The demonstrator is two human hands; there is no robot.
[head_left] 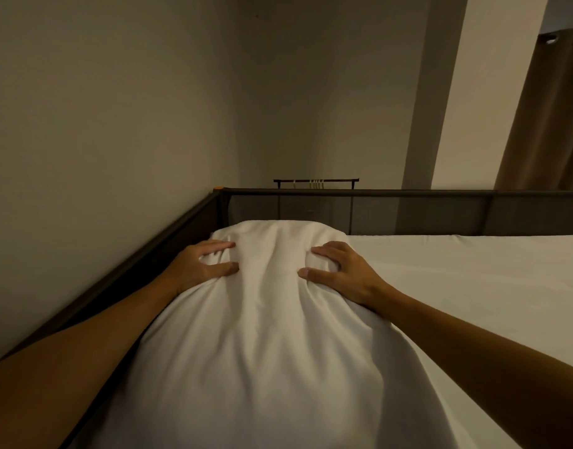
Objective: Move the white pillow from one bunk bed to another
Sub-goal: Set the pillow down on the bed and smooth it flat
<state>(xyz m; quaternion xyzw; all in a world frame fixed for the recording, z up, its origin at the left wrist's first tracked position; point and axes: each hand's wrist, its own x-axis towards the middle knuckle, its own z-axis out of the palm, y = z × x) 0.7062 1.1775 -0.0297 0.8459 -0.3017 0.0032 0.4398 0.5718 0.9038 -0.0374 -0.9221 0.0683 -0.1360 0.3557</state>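
Top bunk, dim light. White pillow [265,319] lies on the mattress [473,286], pushed toward the wall-side rail [142,273], its far end close to the mesh end guard [408,215]. Whether this is the bunk it starts from or the one it goes to, I can't tell from here.

Long axis runs straight away from me, near end at my chest, far end by the guard. Both arms reach along it, one each side.

My left hand [201,264]: fingers curled, thumb underneath them, pinching a fold of the cover on the left flank near the far end. My right hand [340,273]: same on the right flank, fingers dug in, thumb pressed toward the middle, cloth bunched between. Creases pull from both grips down the centre. The hands sit about level with each other; neither is clearly nearer the far end.

Judgement: the grip is on the far third, so most of the bulk hangs on my side of the hands. A pull toward me follows the long axis; a lift would let the near end sag.

Beyond the guard, a dark clothes rack [316,181] with a few hangers; brown curtain [550,118] at right.

No brand, label or writing readable anywhere.
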